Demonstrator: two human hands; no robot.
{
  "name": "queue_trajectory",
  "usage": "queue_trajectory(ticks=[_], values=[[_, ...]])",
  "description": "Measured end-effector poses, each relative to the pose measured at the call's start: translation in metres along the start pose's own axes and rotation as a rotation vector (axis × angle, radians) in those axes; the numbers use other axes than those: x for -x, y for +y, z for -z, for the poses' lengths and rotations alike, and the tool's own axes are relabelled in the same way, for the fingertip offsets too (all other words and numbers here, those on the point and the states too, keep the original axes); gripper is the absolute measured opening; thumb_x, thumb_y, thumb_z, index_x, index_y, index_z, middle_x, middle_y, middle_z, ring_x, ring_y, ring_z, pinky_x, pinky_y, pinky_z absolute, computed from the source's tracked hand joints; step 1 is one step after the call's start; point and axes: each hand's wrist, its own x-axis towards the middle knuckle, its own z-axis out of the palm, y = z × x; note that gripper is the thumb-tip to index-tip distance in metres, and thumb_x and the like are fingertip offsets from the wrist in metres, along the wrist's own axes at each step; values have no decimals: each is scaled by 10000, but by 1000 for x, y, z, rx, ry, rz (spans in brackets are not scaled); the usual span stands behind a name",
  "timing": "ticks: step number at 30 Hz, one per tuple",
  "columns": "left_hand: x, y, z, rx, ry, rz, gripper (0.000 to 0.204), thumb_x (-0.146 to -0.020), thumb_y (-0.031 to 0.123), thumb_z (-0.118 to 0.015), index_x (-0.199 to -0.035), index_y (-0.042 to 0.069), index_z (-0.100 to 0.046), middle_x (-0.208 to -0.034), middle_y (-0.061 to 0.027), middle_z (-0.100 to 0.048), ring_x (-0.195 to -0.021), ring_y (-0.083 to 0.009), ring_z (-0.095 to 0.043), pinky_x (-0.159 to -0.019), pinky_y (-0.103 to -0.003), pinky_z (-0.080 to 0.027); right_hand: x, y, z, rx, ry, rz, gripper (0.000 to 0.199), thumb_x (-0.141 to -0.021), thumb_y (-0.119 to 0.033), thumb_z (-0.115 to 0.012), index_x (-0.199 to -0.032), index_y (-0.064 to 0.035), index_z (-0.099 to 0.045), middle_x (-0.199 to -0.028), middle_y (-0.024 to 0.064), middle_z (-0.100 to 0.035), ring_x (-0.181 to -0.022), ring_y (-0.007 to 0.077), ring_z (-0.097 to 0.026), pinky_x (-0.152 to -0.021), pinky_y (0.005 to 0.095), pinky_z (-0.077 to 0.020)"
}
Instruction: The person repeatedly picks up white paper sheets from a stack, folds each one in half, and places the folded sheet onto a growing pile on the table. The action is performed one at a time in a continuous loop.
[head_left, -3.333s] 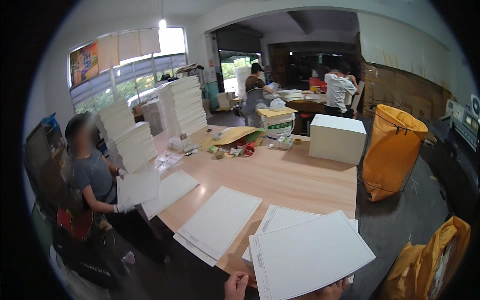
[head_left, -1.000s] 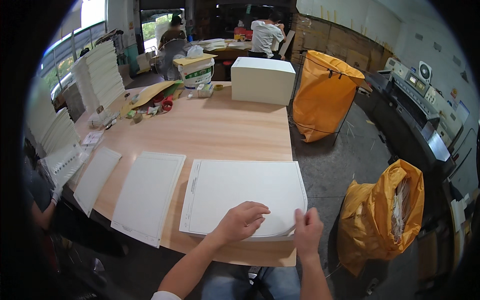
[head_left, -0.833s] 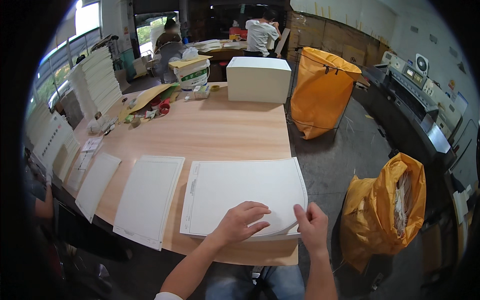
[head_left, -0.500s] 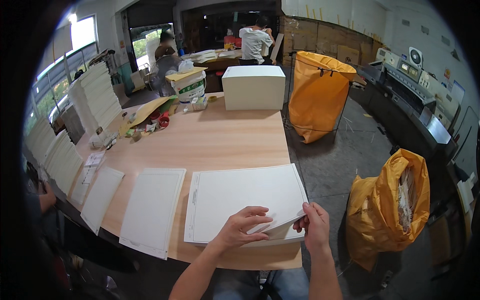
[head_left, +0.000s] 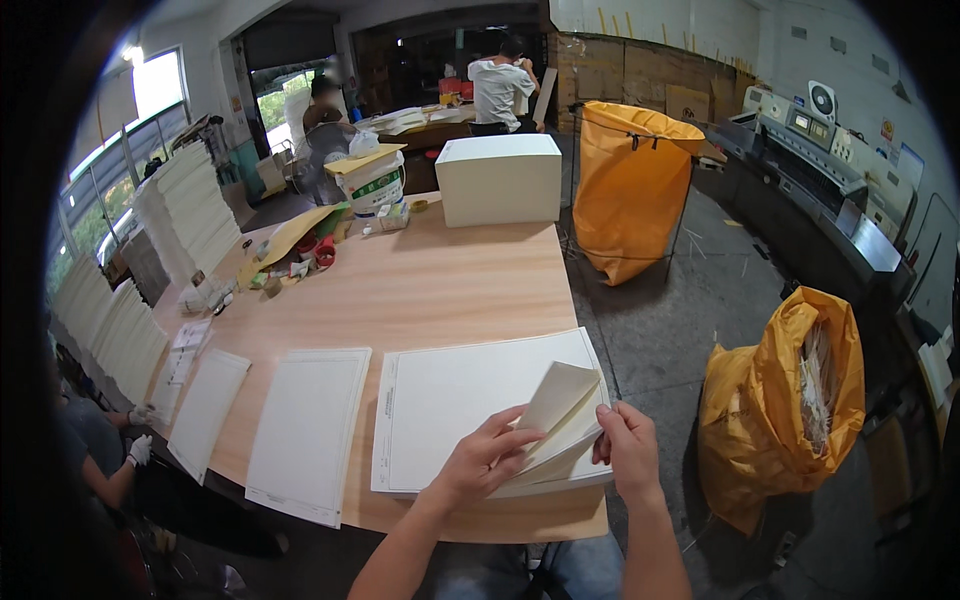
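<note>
A stack of large white printed sheets [head_left: 450,400] lies on the table in front of me, with a thin border line near its edges. Its near right corner is bent up, and several sheets [head_left: 565,395] stand folded back and fanned there. My left hand [head_left: 483,462] has its fingers closed on the lifted sheets; its thumb is mostly hidden. My right hand [head_left: 628,450] pinches the right edge of the sheets between thumb and curled fingers. Left of this stack lie a second pile of printed sheets [head_left: 308,425] and a narrower pile [head_left: 208,410].
A tall white paper block [head_left: 498,185] stands at the table's far edge, beside a lidded bucket [head_left: 375,185] and clutter. Orange waste bags [head_left: 635,190] stand on the right, one holding paper strips. A gloved co-worker [head_left: 110,450] is at the left; other people are farther back.
The lifted corner has risen and folded back, so the sheets now fan apart. My left fingers have closed on them. The co-worker's gloved hands have come into view at the left.
</note>
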Motion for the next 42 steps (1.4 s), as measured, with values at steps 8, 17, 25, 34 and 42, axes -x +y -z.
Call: queue_trajectory(ticks=[8,17,25,34,42], values=[[-2,7,-2,-17,15,-11,639,-792,167,-949,-1379,119,-701,-1474,-167,-582,-1330,-331,-598,-1111,-410,-502,0,2,1,-301,-28,-99,373,-1064,-284,-647,-750,-99,-569,-622,6,-572,-552,119,-619,-527,264,-442],[-3,7,-9,105,159,41,535,-859,93,-887,-1363,99,-708,-1452,-166,-584,-1309,-303,-615,-1102,-387,-503,2,7,-12,69,87,52,387,-1064,-237,-635,-723,-102,-513,-608,2,-547,-502,105,-560,-449,249,-399],[-2,7,-4,-42,5,-22,526,-838,113,-909,-1333,119,-731,-1439,-166,-599,-1332,-304,-603,-1108,-392,-503,0,4,-3,-372,-17,-85,366,-1064,-247,-651,-743,-93,-567,-624,21,-584,-561,135,-630,-523,262,-442],[-3,11,-7,-34,109,2,407,-951,20,-763,-1346,105,-715,-1486,-187,-574,-1337,-315,-605,-1068,-391,-535,3,1,-8,-128,47,-49,373,-1058,-209,-649,-727,-78,-538,-627,10,-561,-533,122,-600,-482,264,-434],[-4,10,-7,-96,36,-84,481,-834,113,-908,-1288,125,-750,-1408,-148,-641,-1236,-302,-666,-1009,-384,-569,6,8,-3,-323,64,-28,330,-1055,-206,-647,-769,-70,-553,-613,24,-546,-547,146,-600,-524,289,-454]])
